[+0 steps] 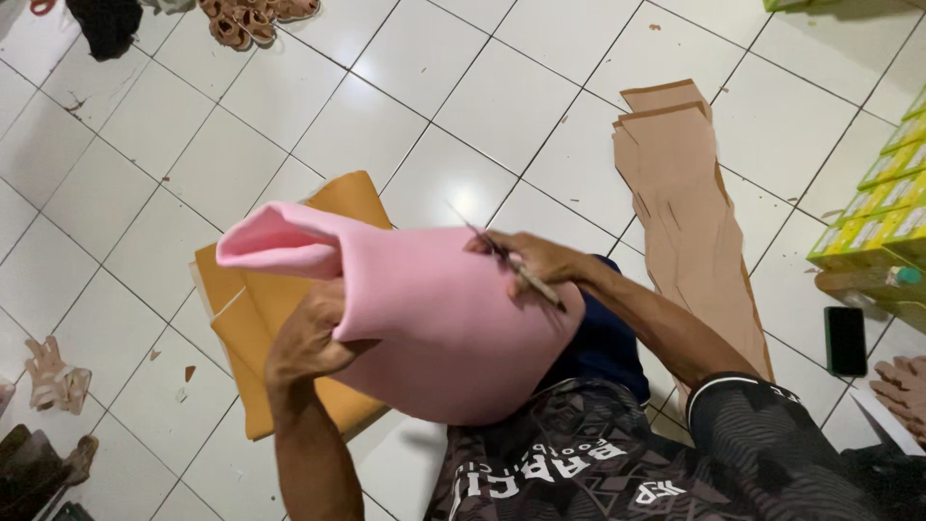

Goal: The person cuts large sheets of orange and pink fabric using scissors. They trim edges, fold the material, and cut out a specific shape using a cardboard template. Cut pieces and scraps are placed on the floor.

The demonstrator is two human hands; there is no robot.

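A pink foam sheet (424, 309), rolled and bent over my lap, fills the middle of the view. My left hand (307, 338) grips its lower left edge. My right hand (540, 262) rests on the sheet's upper right side and holds a thin pen-like tool (506, 260) with its point toward the upper left, against the foam. Under the pink sheet lies a stack of mustard-yellow sheets (251, 328) on the white tiled floor (453, 87).
A pile of tan cut sheets (685, 193) lies to the right. Yellow-green boxes (883, 212) and a dark phone (845, 340) sit at the far right. Sandals (253, 17) lie at the top, sole pieces (53, 376) at the left.
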